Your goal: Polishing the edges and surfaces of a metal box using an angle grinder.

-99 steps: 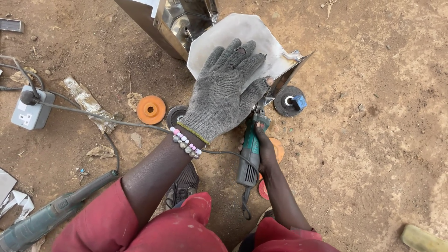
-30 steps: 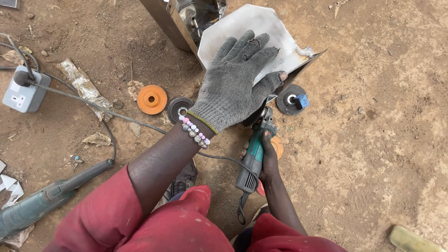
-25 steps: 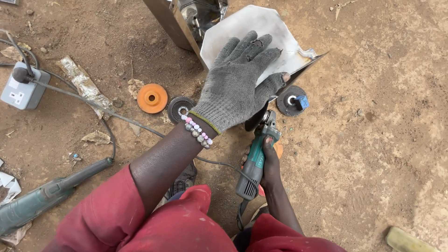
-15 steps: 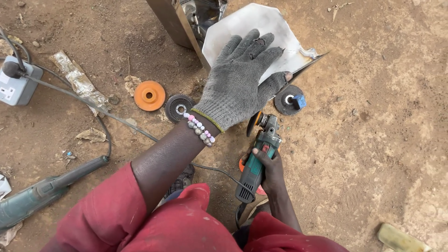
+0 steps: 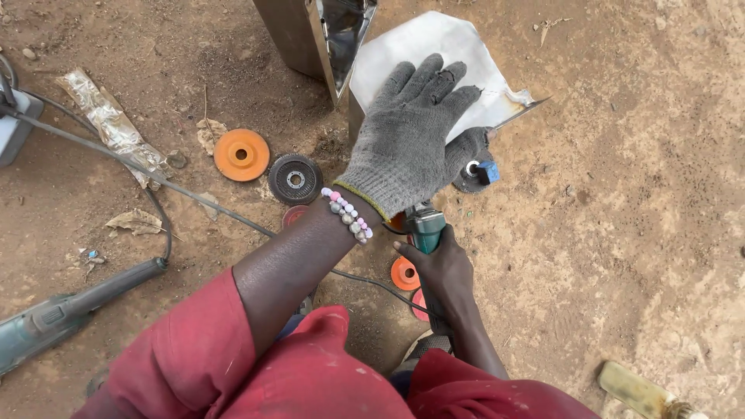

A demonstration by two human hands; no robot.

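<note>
Left hand (image 5: 411, 143), in a grey knit glove, stays spread flat, fingers wide, pressing the bent shiny metal sheet (image 5: 434, 54) onto the dirt. The bare right hand (image 5: 438, 268) has pulled the green angle grinder (image 5: 425, 226) back from the sheet's edge, fist wrapped tight around its body.

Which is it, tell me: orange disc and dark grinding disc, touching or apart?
Apart. The head view shows a strip of bare dirt between the orange disc and the dark grinding disc.
</note>
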